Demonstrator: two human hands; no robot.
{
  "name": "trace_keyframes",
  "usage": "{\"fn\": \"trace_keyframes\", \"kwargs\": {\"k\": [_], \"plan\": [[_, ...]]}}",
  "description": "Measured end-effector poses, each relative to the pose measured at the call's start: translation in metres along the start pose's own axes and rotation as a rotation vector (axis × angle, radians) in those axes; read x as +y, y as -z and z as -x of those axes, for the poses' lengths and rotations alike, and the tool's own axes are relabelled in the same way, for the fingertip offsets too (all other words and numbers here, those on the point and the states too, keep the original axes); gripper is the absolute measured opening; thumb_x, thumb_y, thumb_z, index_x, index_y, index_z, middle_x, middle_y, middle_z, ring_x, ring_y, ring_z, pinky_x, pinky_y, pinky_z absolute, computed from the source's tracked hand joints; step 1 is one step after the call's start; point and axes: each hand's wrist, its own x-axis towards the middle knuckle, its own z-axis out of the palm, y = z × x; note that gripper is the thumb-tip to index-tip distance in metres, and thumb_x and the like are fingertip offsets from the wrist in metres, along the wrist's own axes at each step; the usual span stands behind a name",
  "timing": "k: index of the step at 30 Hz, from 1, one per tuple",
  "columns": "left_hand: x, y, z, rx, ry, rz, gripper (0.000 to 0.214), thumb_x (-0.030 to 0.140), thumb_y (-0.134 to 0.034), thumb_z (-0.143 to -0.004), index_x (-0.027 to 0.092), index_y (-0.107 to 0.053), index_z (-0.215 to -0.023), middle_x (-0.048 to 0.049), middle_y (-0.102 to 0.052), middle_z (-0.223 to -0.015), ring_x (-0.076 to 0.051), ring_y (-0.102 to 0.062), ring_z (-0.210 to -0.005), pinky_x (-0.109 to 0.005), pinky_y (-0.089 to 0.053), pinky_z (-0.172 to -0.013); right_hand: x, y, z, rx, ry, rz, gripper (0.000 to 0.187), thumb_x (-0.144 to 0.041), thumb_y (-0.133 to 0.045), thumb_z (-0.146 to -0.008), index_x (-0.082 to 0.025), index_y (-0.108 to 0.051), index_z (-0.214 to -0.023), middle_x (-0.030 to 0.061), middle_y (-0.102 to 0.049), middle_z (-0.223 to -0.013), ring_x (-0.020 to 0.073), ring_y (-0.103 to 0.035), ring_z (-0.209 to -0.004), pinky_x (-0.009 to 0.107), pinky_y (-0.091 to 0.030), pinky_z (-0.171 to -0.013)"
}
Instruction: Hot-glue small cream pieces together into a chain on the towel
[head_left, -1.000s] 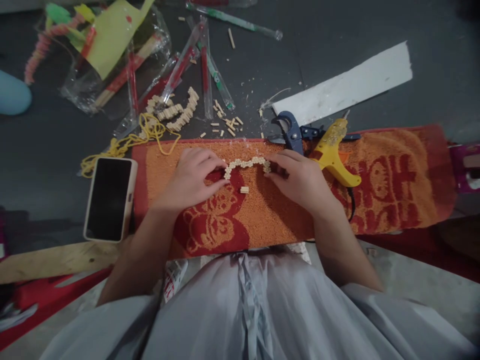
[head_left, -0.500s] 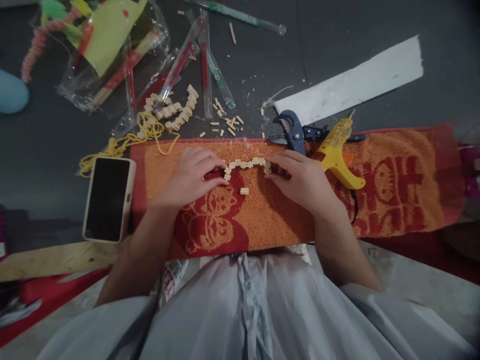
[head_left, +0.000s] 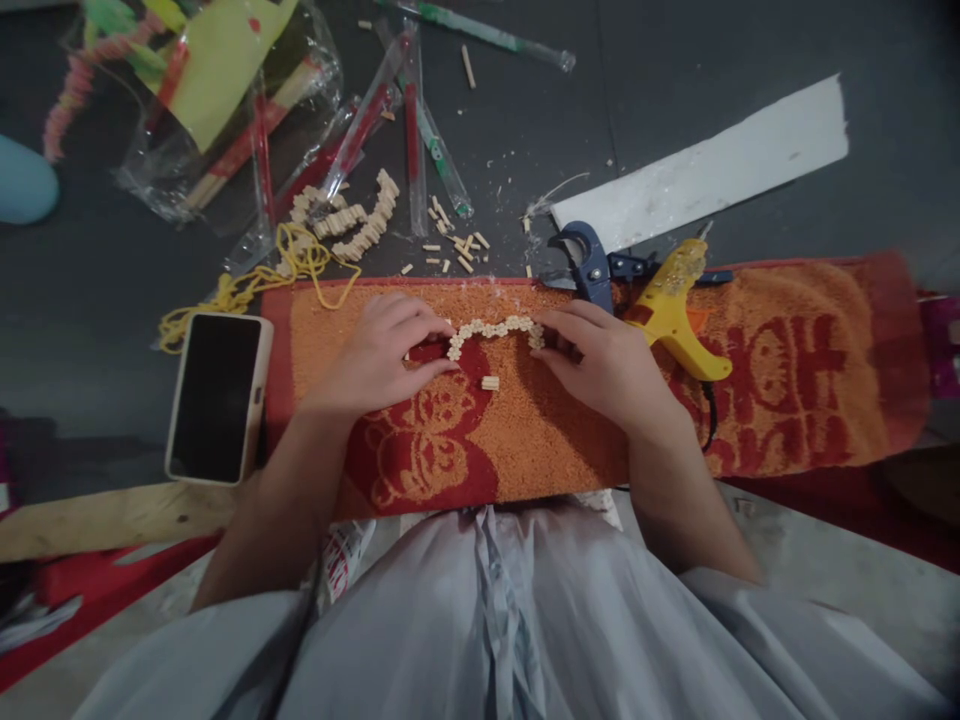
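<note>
A curved strip of short wooden stick pieces (head_left: 493, 328) lies over the orange and red towel (head_left: 555, 440), its ends bent toward me. Thumb and fingers of my left hand (head_left: 386, 350) close on its left end. At the right end, my right hand (head_left: 600, 355) pinches it the same way. Just below the strip sits a small bundle of stick pieces (head_left: 490, 383), touched by neither hand. Beyond my right hand are a blue-handled cutter (head_left: 589, 265) and a yellow glue gun (head_left: 675, 315).
A phone (head_left: 219, 398) lies left of the towel. Behind it are yellow string (head_left: 225, 295), more joined stick strips (head_left: 371, 225), loose stick bits (head_left: 466, 245) and plastic-wrapped sticks (head_left: 367, 115). A white strip of board (head_left: 712, 165) lies at the back right.
</note>
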Motion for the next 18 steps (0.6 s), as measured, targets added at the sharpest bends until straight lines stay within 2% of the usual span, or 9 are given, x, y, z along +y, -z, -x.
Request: {"fn": "trace_keyframes", "kwargs": {"k": [4, 10, 18], "plan": [[-0.0001, 0.0002, 0.0001, 0.016, -0.015, 0.020, 0.020, 0.032, -0.067, -0.089, 0.023, -0.068, -0.107, -0.0065, -0.069, -0.103, -0.024, -0.063, -0.101, -0.040, -0.048, -0.093, 0.0005, 0.0002, 0.0002, 0.019, 0.027, 0.006, 0.030, -0.019, -0.059, -0.088, -0.017, -0.071, -0.116, 0.0107, -0.071, -0.100, 0.0241, -0.068, -0.083, 0.036, -0.057, -0.073], [-0.0012, -0.0002, -0.0012, 0.006, -0.011, -0.018, 0.039, 0.042, -0.067, -0.088, 0.025, -0.067, -0.124, -0.0086, -0.065, -0.110, -0.026, -0.059, -0.107, -0.044, -0.048, -0.097, -0.0003, 0.0004, 0.0007, 0.007, 0.020, 0.007, 0.030, -0.019, -0.058, -0.089, -0.019, -0.069, -0.117, 0.0107, -0.070, -0.102, 0.0246, -0.068, -0.086, 0.037, -0.057, -0.076], [-0.0041, -0.0026, -0.0016, 0.021, -0.059, 0.001, 0.037, 0.043, -0.065, -0.090, 0.027, -0.069, -0.122, -0.0080, -0.064, -0.108, -0.025, -0.058, -0.104, -0.044, -0.048, -0.096, -0.0005, -0.0008, 0.0003, 0.002, 0.012, 0.017, 0.032, -0.017, -0.058, -0.088, -0.018, -0.068, -0.119, 0.0101, -0.070, -0.102, 0.0248, -0.069, -0.088, 0.036, -0.058, -0.075]]}}
